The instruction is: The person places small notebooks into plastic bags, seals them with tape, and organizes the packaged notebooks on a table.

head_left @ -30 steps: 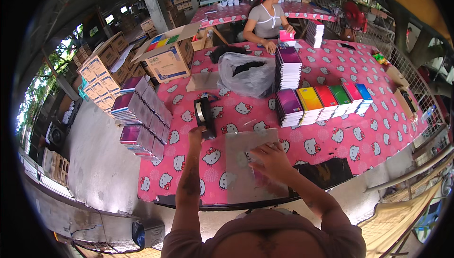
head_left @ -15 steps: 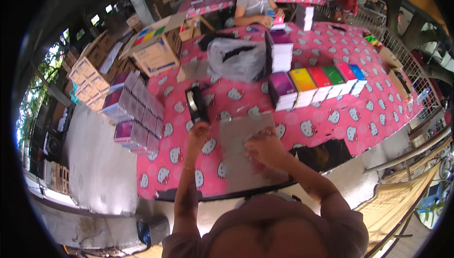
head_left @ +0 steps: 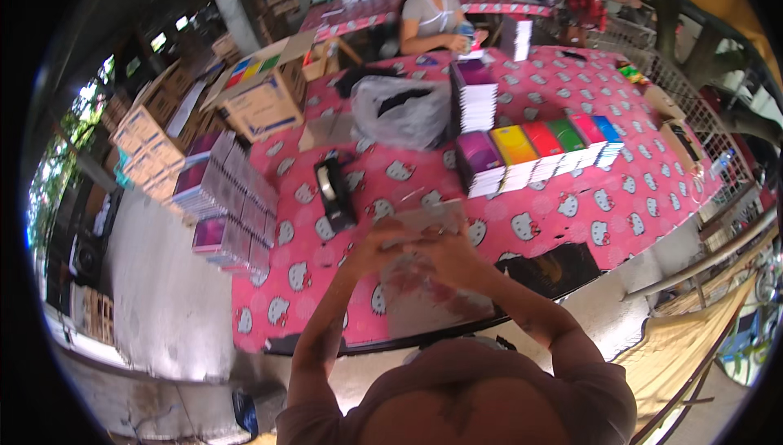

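Observation:
My left hand (head_left: 375,247) and my right hand (head_left: 444,256) meet over a grey board (head_left: 436,310) at the near side of the table. Between and below them lies a crinkled, see-through plastic bag (head_left: 404,278) with glints on it. My right fingers are bent onto the plastic. The left fingertips are pinched together beside them, slightly blurred; what they hold is too small to make out. Just beyond my left hand stands a black tape dispenser (head_left: 334,196) with a roll of tape.
Notebooks in several colours (head_left: 518,155) stand in a row to the right, with a taller purple stack (head_left: 475,94) behind. Wrapped stacks (head_left: 220,200) and cardboard boxes (head_left: 261,98) line the left. A plastic bundle (head_left: 400,115) lies mid-table. A co-worker (head_left: 428,17) is across the table.
My left hand has left the tape dispenser and come right and nearer, to beside my right hand over the plastic. My right hand has stayed over the board.

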`<state>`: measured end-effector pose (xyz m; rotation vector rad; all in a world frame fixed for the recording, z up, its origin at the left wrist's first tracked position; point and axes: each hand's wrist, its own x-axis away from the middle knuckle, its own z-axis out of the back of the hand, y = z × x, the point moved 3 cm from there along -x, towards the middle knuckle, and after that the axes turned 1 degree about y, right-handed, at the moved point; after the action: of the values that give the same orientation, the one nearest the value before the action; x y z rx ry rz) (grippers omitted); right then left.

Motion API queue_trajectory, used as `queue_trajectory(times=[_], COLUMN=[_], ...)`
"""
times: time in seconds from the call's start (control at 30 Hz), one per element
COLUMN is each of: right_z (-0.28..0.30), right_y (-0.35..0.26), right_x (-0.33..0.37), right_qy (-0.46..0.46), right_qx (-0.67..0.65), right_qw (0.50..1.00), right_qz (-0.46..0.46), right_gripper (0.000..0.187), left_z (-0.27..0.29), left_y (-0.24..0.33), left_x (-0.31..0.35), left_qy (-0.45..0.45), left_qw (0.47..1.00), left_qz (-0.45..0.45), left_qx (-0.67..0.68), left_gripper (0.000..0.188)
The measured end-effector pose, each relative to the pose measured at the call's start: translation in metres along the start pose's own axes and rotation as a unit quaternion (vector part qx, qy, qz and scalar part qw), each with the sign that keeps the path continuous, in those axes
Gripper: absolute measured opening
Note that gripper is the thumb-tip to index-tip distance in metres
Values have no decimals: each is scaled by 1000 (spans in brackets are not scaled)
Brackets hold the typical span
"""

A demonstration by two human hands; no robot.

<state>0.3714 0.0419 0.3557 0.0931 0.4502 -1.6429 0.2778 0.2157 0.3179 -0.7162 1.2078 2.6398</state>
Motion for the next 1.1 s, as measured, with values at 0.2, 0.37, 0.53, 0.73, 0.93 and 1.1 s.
queue_trajectory(times=[0.2, 0.37, 0.53, 0.73, 0.93, 1.1], right_z=[43, -35, -56, -64, -85, -110], right_y=[48, 94, 87, 91, 108, 132], right_x=[27, 53, 48, 56, 28, 11], right_qy=[169, 59, 62, 59, 91, -117], right_qx=[-61, -190, -211, -290, -720, -615], right_qw=[970, 980, 970, 954, 673, 765], right_qz=[-166, 15, 102, 54, -142, -153], right_gripper=[56, 57, 59, 50, 30, 48], left_z=[6, -21, -48, -56, -65, -72], left_y=[0, 5, -5, -5, -70, -56], left_x=[9, -22, -39, -45, 4, 7], left_qy=[66, 17, 15, 56, 54, 5], left_qw=[994, 999, 991, 991, 934, 957], left_qz=[84, 37, -62, 78, 258, 285], left_qx=[39, -30, -115, -98, 241, 45], left_gripper=[16, 17, 22, 77, 71, 54])
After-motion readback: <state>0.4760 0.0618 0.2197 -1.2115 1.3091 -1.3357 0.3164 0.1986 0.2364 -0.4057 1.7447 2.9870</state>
